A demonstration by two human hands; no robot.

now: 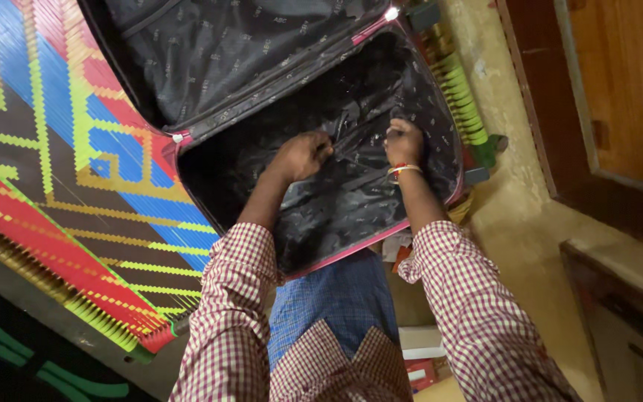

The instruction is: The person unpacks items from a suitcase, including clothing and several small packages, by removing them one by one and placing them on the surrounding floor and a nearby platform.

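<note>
Inside, both hands (303,155) (403,141) grip the open suitcase's (440,112) strap (359,149)

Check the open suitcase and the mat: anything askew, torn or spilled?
Nothing is spilled or visibly torn. The suitcase lies open on the woven mat, apparently empty. Its dark lining is rumpled and bunched where the left hand and right hand press on it. Strap state is unclear.

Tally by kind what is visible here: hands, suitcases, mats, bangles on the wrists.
Hands: 2, the left hand and the right hand, both inside the suitcase on its black lining
Suitcases: 1, the open suitcase with a pink rim
Mats: 1, the woven mat in many colours
Bangles: 1, the red bangle on the right wrist
Total: 5
</note>
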